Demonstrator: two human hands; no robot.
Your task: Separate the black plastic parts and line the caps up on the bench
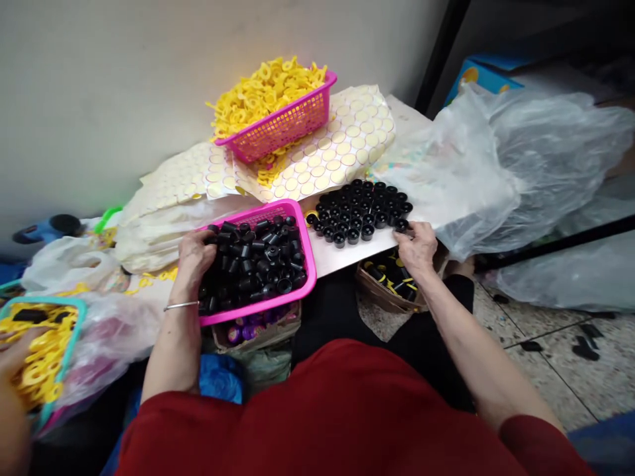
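1. Far left: another person's hand (14,357) on yellow rings (42,360) in a teal basket (49,301).
2. Left hand (193,259) curled down among loose black caps (258,261) in the pink basket (248,312); hold hidden.
3. Right hand (419,246), fingers narrow, touching the end of the upright caps (360,208) on the table (342,258); grip unclear.

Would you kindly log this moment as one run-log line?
left hand: inside pink basket of black caps | right hand: at edge of cap cluster on table
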